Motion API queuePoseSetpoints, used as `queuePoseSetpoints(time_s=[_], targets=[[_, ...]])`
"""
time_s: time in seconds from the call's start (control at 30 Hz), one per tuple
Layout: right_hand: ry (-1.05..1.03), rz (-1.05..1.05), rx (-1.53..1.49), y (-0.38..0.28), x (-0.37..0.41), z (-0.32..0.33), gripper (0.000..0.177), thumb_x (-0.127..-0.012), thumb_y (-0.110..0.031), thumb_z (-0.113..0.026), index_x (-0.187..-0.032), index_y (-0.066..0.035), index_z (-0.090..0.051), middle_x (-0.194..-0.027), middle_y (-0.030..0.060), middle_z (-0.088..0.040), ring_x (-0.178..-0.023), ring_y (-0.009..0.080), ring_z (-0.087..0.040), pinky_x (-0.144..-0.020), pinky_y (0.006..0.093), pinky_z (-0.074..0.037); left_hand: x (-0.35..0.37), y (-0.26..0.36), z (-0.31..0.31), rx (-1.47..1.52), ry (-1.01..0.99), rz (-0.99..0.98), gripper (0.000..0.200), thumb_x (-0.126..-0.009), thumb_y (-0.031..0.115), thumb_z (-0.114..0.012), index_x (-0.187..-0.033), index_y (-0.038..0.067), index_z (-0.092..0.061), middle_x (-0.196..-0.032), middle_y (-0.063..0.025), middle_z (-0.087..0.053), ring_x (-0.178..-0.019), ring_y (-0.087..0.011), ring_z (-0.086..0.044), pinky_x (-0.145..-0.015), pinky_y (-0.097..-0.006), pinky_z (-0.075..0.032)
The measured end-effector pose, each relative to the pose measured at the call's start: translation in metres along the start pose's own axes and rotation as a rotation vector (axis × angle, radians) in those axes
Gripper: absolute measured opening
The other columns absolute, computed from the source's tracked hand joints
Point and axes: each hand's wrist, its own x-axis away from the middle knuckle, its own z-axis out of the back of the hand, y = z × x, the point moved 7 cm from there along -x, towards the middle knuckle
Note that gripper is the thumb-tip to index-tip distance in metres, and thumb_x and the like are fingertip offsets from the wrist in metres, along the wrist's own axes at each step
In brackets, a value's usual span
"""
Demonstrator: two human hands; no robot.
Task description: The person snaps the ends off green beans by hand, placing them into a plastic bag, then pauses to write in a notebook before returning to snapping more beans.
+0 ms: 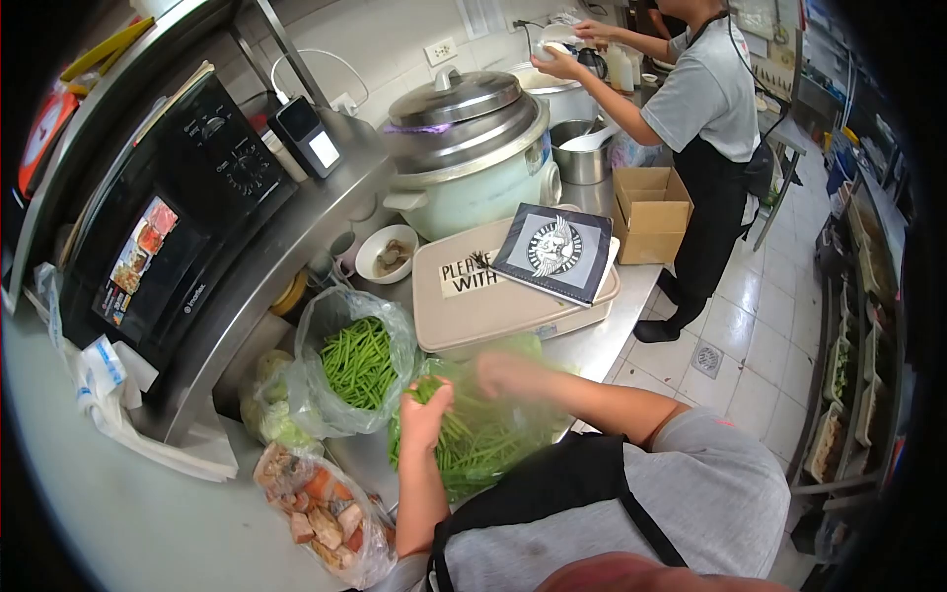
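My left hand (pixel 426 412) is closed around some green beans at the left side of a green-tinted plastic bag (pixel 483 444) that holds many long beans. Smeared by motion, my right hand (pixel 508 377) is over the upper part of that bag; its fingers cannot be made out. Just left of my left hand, an open clear bag (pixel 360 363) holds cut green beans. Below it lies a clear bag of meat chunks (pixel 326 518). A bag with pale green vegetables (pixel 276 400) rests beside the cut beans.
A large rice cooker (pixel 464 158) stands behind a beige lidded container (pixel 444 316) with a book (pixel 555 252) on top. A white bowl (pixel 387 254), a cardboard box (pixel 651 222) and a microwave (pixel 168 227) are nearby. Another person (pixel 710 128) stands at the counter's far end.
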Motion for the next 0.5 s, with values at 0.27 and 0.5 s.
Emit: queuePoseSetpoints(time_s=[0.27,0.5], targets=[[0.013,-0.221,0.196,0.008,0.004,-0.014,0.028,-0.084,-0.031,-0.044,-0.085,-0.004,-0.053,-0.071,0.0023,-0.055,-0.061,0.0092,-0.051,-0.058,0.0226,-0.042,-0.005,0.007,0.022,0.060,0.244,-0.115,0.012,-0.074,0.008,-0.058,-0.082,0.002,-0.052,-0.065,-0.0027,-0.051,-0.054,-0.0098,-0.047,-0.049,-0.0216,-0.039],[0.051,0.005,0.440,0.005,0.003,-0.009,0.022,-0.083,-0.026,-0.046,-0.088,-0.006,-0.052,-0.072,0.0058,-0.055,-0.064,0.0171,-0.053,-0.060,0.0291,-0.042,-0.001,0.008,0.029,-0.012,0.293,-0.102,0.012,-0.075,0.008,-0.057,-0.084,0.002,-0.052,-0.069,-0.0025,-0.052,-0.057,-0.0091,-0.048,-0.050,-0.0221,-0.039]])
